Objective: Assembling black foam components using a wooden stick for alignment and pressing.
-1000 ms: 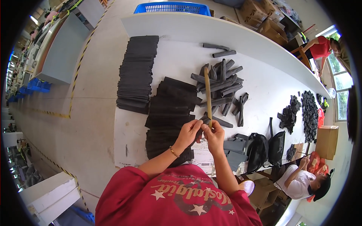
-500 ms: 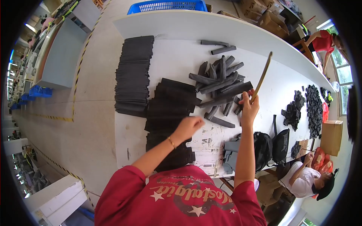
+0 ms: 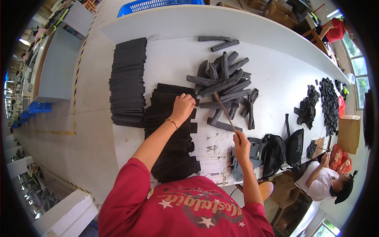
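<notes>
My left hand [image 3: 184, 106] rests at the upper part of a spread stack of black fabric pieces [image 3: 167, 138], its fingers bent and pressed together at the right edge of a piece. Closed in my right hand [image 3: 241, 147] is a thin wooden stick [image 3: 227, 112], which slants up and left so that its far end reaches the pile of dark fabric tubes [image 3: 225, 81]. The tubes lie loosely across one another, just right of the stack. Farther left stands a neat row of dark folded fabric pieces [image 3: 128, 79].
A raised white board [image 3: 189, 23] edges the table's far side, with a blue basket [image 3: 158, 6] beyond it. Black bags [image 3: 274, 154] lie to my right, near heaps of dark pieces [image 3: 327, 106]. A person in white [image 3: 318, 177] sits at the right; another in red [image 3: 335, 29] is farther off.
My left hand has moved up onto the black stack. My right hand has come down and left, away from the tubes, and the stick has swung from pointing up-right to up-left.
</notes>
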